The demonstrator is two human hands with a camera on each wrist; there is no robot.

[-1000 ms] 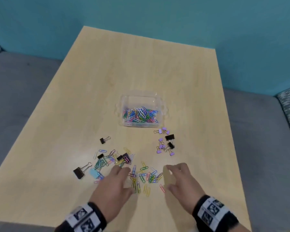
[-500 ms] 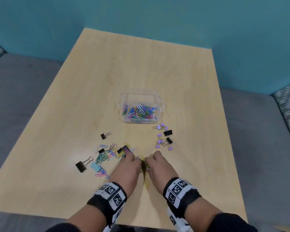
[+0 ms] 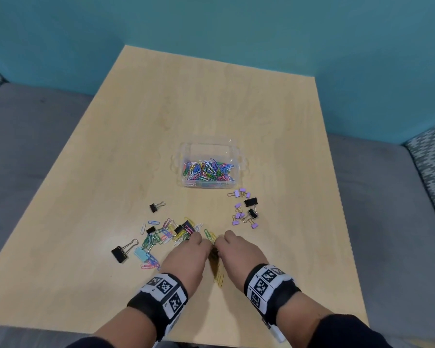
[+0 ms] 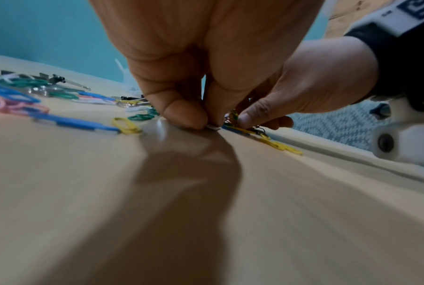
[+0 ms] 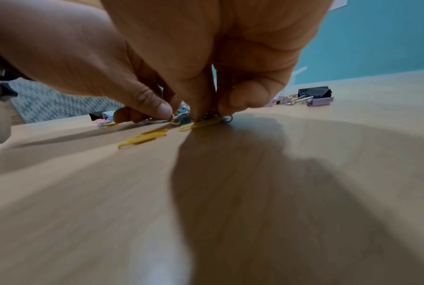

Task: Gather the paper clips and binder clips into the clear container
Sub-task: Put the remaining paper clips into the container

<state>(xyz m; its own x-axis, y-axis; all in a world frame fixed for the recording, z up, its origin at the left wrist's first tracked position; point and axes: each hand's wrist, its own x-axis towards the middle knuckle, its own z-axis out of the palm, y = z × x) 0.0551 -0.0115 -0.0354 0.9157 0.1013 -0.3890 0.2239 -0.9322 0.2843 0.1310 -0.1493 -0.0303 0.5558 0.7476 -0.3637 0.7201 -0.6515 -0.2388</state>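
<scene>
A clear container point(image 3: 186, 152) holding coloured paper clips point(image 3: 207, 170) stands mid-table. My left hand point(image 3: 189, 257) and right hand point(image 3: 239, 252) are pressed together near the front edge, fingers curled down onto a small bunch of paper clips point(image 3: 212, 241) between them. In the wrist views the left hand point(image 4: 193, 119) and right hand point(image 5: 206, 113) pinch those clips against the table. Yellow clips point(image 3: 219, 278) lie loose between my wrists. More loose paper clips point(image 3: 156, 238) lie left of my hands; purple and black binder clips point(image 3: 245, 210) lie to the right.
A small black binder clip point(image 3: 157, 206) and a large one point(image 3: 119, 253) lie on the left, with a light blue clip point(image 3: 141, 253) beside it. The wooden table point(image 3: 211, 101) is bordered by grey seating and a teal wall.
One second ago my hands were apart and spread over the clips. They have swept inward and met, bunching the clips between them. Since half a second ago they have barely moved.
</scene>
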